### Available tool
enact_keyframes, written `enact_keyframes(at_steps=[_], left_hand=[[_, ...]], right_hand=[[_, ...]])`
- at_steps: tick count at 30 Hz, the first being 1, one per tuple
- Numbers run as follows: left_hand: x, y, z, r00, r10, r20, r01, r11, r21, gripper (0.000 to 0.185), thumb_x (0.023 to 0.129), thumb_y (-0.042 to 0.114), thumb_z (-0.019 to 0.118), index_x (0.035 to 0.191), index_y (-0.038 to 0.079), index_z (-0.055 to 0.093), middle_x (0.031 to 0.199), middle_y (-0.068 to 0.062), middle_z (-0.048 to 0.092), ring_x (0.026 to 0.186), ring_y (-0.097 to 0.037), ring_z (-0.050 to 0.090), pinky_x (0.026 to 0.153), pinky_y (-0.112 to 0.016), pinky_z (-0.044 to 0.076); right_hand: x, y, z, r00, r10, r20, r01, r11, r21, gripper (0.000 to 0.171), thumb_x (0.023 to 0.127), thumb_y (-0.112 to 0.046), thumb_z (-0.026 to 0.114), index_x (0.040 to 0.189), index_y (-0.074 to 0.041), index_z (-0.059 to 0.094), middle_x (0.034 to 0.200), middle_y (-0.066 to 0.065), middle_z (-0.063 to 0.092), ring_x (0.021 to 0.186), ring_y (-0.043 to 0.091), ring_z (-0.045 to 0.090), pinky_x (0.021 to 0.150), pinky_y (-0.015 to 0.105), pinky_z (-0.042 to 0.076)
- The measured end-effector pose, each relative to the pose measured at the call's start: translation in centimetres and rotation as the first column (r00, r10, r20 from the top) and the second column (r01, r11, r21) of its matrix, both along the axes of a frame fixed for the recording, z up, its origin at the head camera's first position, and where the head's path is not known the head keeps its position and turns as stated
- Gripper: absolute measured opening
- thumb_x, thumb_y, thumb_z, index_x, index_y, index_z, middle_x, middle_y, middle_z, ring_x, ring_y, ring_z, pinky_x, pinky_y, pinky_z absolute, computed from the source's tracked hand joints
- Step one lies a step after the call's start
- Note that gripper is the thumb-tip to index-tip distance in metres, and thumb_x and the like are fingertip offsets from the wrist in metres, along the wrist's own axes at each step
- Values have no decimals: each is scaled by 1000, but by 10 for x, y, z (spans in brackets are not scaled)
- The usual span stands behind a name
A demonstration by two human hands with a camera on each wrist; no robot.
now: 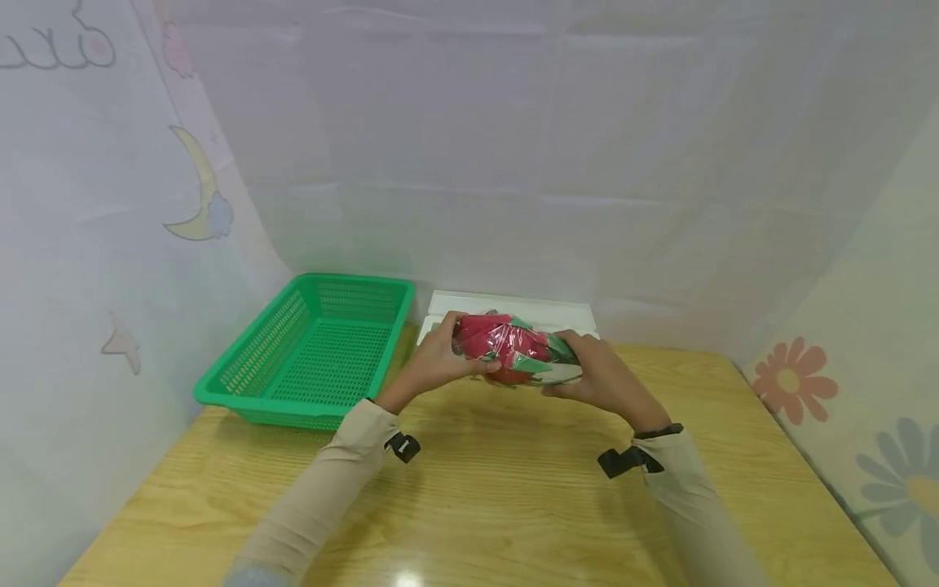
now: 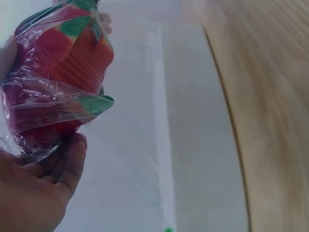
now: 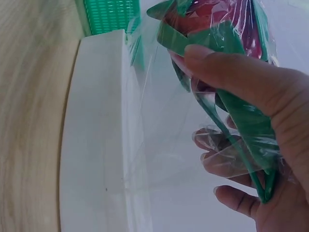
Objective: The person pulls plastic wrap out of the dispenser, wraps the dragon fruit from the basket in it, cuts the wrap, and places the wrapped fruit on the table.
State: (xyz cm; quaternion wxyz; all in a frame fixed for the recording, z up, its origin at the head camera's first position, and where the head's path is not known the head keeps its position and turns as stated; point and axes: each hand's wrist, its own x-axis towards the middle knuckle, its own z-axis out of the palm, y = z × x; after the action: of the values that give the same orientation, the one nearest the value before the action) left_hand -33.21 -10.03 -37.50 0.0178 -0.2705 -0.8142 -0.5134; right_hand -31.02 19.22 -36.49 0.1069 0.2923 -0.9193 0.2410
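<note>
Surface: light wood grain, glossy, glare spot near front edge at 6 o'clock. Backed on three sides by pale cloth.

Green basket: perforated plastic, rectangular, sits on surface at 10 o'clock, long axis running front to back, front corner near left edge of surface.

White tray: flat, rectangular, sits at 12 o'clock against rear cloth, just beside basket's right side; cannot tell if touching. In right wrist view tray shows raised rim with clear film over it.
</note>
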Motion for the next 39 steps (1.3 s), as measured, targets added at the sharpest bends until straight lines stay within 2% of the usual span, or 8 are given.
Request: enact_keyframes(at_steps=[4, 7, 12, 18, 24, 32, 35, 39], left_hand=[[-4, 0, 10, 1000, 8, 3, -8, 1000, -3, 82, 79, 43, 82, 138, 5, 39, 123, -12, 61, 99, -23, 64, 76, -34, 57], [-6, 1, 17, 1000, -2, 14, 2, 1000, 9, 81, 80, 40, 82, 139, 6, 38, 125, -12, 60, 102, -24, 64, 76, -34, 58], [-13, 1, 30, 1000, -12, -6, 13, 999, 40, 82, 81, 45, 81, 140, 7, 38, 129, -12, 58, 110, -26, 62, 80, -37, 58], [-17, 1, 45, 999, 2, 38, -4, 999, 54, 82, 82, 47, 79, 140, 8, 38, 130, -12, 58, 112, -27, 61, 84, -40, 58], [-21, 1, 57, 999, 36, 1, -36, 999, 32, 82, 82, 47, 77, 142, 7, 38, 130, -13, 58, 115, -27, 61, 89, -40, 56], [-19, -1, 73, 995, 66, -72, -66, 998, 6, 101, 72, 73, 72, 140, 6, 41, 128, -14, 60, 109, -27, 63, 81, -38, 58], [-17, -1, 78, 995, 66, -78, -66, 998, 12, 98, 74, 72, 72, 139, 5, 42, 126, -14, 60, 108, -27, 63, 81, -37, 58], [-13, -1, 85, 994, 68, -82, -67, 998, 10, 87, 79, 61, 73, 137, 4, 43, 124, -14, 62, 106, -27, 64, 81, -37, 58]], right_hand=[[-4, 2, 7, 1000, -14, 4, 15, 999, -29, 81, 74, -33, 90, 137, -3, 48, 112, 13, 68, 94, 27, 65, 80, 49, 54], [-6, 4, 11, 1000, -11, 8, 12, 999, -51, 81, 75, -33, 89, 137, -4, 46, 108, 14, 68, 91, 26, 66, 77, 47, 55], [-14, 5, 19, 1000, 11, -12, -12, 994, -106, 79, 76, -31, 88, 138, -7, 47, 115, 16, 67, 97, 29, 64, 82, 50, 54], [-22, 6, 26, 999, 39, -37, -44, 987, -157, 80, 76, -28, 88, 143, -8, 47, 123, 17, 63, 100, 31, 62, 83, 50, 52], [-26, 7, 36, 997, 57, -53, -65, 980, -185, 81, 76, -25, 88, 145, -8, 48, 129, 16, 60, 103, 30, 61, 84, 50, 52], [-27, 7, 54, 995, 75, -70, -87, 977, -195, 82, 76, -23, 88, 147, -8, 48, 138, 18, 57, 112, 34, 59, 90, 54, 49], [-26, 8, 60, 995, 78, -67, -89, 977, -192, 83, 76, -23, 88, 148, -10, 48, 138, 18, 57, 112, 34, 58, 90, 54, 48], [-23, 9, 67, 995, 79, -54, -88, 978, -188, 84, 76, -24, 88, 149, -12, 48, 137, 18, 58, 112, 34, 58, 90, 54, 48]])
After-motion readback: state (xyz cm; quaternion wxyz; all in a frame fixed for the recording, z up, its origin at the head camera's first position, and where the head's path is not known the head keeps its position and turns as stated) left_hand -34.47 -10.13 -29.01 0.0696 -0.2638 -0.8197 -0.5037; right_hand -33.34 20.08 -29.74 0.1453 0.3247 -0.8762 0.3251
